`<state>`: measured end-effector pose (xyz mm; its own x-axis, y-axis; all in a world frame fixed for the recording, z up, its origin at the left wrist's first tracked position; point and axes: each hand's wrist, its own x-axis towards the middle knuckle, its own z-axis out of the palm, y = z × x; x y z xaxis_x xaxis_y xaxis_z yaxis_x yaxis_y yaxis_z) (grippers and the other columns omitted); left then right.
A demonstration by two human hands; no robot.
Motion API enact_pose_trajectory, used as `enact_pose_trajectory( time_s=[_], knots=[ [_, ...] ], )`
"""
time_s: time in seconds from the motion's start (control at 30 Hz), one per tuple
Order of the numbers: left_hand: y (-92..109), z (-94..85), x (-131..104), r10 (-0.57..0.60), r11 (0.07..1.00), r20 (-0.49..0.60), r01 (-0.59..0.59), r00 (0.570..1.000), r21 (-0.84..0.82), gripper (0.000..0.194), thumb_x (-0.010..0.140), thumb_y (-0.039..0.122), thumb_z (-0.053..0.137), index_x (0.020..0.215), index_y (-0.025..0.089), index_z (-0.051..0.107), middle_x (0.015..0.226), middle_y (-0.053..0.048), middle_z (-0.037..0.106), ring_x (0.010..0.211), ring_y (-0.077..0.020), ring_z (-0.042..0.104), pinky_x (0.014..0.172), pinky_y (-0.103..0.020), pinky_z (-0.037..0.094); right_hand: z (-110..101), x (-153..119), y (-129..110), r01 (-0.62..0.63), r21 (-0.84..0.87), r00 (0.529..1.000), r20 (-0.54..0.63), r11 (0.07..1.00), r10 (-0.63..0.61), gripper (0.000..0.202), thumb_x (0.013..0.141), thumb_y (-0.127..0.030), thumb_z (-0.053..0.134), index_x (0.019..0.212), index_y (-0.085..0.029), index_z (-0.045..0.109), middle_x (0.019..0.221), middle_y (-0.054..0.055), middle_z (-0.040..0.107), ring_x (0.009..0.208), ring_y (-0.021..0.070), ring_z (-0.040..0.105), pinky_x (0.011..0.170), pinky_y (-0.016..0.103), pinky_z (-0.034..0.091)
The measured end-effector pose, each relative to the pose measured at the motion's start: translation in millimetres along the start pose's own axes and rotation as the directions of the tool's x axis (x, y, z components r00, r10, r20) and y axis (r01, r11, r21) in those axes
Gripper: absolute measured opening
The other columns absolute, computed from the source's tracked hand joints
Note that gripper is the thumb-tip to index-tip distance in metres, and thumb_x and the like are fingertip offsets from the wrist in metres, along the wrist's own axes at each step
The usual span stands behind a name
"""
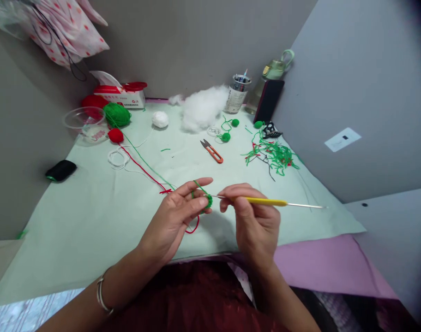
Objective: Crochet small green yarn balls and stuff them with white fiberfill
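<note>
My left hand (183,210) pinches a small green crochet piece (209,201) between thumb and fingers, with green yarn looped over the raised index finger. In my right hand (254,216) is a yellow-handled crochet hook (266,201), its metal tip at the green piece. The hook's other metal end points right. A green strand runs from the green yarn ball (117,114) at the back left to my left hand. Red yarn (141,164) leads from the small red ball (115,135) towards the same hand, and a red loop hangs below it.
Orange thread snips (212,151) lie mid-table, before white stuffing (203,108). A white yarn ball (160,119) and small green balls (225,137) sit nearby. Yarn scraps (276,156) are heaped right, below a leaning phone (269,100). A plastic cup (236,94) holds pens.
</note>
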<state>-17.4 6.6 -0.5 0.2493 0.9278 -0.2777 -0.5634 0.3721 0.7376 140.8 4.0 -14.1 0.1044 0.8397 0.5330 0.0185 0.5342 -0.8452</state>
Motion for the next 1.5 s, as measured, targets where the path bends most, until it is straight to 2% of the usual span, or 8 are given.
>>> enact_pose_trajectory(
  time_s=[0.37,0.53,0.7,0.87,1.03,1.13,1.27,1.5],
  knots=[
    [1,-2.9,-5,0.144,0.968,0.019,-0.145,0.989,0.207,0.036,0.081,0.022,0.087,0.116,0.031,0.083,0.084,0.002,0.064,0.082,-0.0114,0.06,0.079,-0.021,0.05,-6,-3,1,-0.142,0.159,0.988,0.076,0.977,0.131,0.022,0.107,-0.028,0.054,0.103,-0.02,0.073,0.095,0.006,0.081,0.072,0.0151,0.073,0.067,0.031,0.063],
    [1,-3.3,-6,0.18,0.941,-0.004,-0.171,0.984,0.292,0.039,0.082,0.022,0.085,0.119,0.03,0.081,0.084,0.002,0.063,0.081,-0.0127,0.06,0.077,-0.023,0.051,-8,-6,-7,0.068,-0.112,0.994,0.089,0.991,-0.058,0.022,0.106,-0.018,0.052,0.111,-0.023,0.073,0.096,0.005,0.079,0.074,0.0164,0.074,0.069,0.034,0.063],
    [3,0.6,-5,0.234,0.911,-0.049,-0.202,0.971,0.36,0.037,0.079,0.016,0.084,0.113,0.027,0.082,0.082,0.002,0.063,0.076,-0.0117,0.06,0.071,-0.022,0.052,-5,-7,-7,0.367,-0.267,0.924,0.21,0.891,-0.318,0.023,0.103,-0.012,0.054,0.114,-0.022,0.071,0.095,0.006,0.08,0.09,0.0221,0.078,0.074,0.037,0.065],
    [0,1.5,-6,0.211,0.92,-0.057,-0.178,0.976,0.35,0.041,0.078,0.02,0.085,0.118,0.025,0.08,0.076,0.003,0.064,0.068,-0.0114,0.057,0.057,-0.02,0.045,-4,-10,-1,0.449,-0.372,0.891,0.258,0.813,-0.374,0.024,0.102,-0.013,0.055,0.118,-0.021,0.071,0.105,0.01,0.08,0.091,0.0206,0.079,0.073,0.033,0.066],
    [2,1.0,-5,0.034,0.996,0.004,-0.034,0.999,0.084,0.048,0.077,0.026,0.089,0.123,0.023,0.079,0.074,0.002,0.065,0.066,-0.0099,0.055,0.06,-0.02,0.044,-5,-17,2,0.511,-0.518,0.859,0.325,0.685,-0.395,0.037,0.097,-0.009,0.066,0.129,-0.027,0.071,0.116,0.008,0.077,0.104,0.0213,0.076,0.082,0.034,0.067],
    [6,-1.1,-2,-0.085,0.996,0.028,0.086,0.996,-0.026,0.044,0.079,0.026,0.088,0.122,0.02,0.08,0.076,0.001,0.064,0.066,-0.0086,0.055,0.065,-0.02,0.046,-3,-16,1,0.392,-0.434,0.92,0.208,0.811,-0.333,0.032,0.098,-0.01,0.063,0.122,-0.028,0.075,0.11,0.006,0.077,0.097,0.0203,0.075,0.079,0.034,0.065],
    [10,-2.0,-1,-0.003,1.0,0.007,0.003,1.0,0.025,0.038,0.079,0.021,0.086,0.117,0.022,0.082,0.079,0.002,0.062,0.069,-0.0086,0.056,0.069,-0.02,0.048,1,-6,-1,0.09,-0.065,0.995,-0.031,0.994,-0.092,0.022,0.104,-0.017,0.055,0.106,-0.023,0.076,0.089,0.004,0.074,0.07,0.0156,0.068,0.062,0.032,0.06],
    [1,1.8,-2,0.113,0.98,0.022,-0.116,0.993,0.164,0.04,0.079,0.022,0.088,0.119,0.025,0.081,0.081,0.0,0.068,0.082,-0.0148,0.064,0.081,-0.027,0.051,8,-4,-1,0.114,-0.118,0.992,0.066,0.986,-0.107,0.021,0.102,-0.015,0.059,0.107,-0.025,0.077,0.096,0.005,0.078,0.086,0.019,0.074,0.069,0.033,0.063]
  ],
)
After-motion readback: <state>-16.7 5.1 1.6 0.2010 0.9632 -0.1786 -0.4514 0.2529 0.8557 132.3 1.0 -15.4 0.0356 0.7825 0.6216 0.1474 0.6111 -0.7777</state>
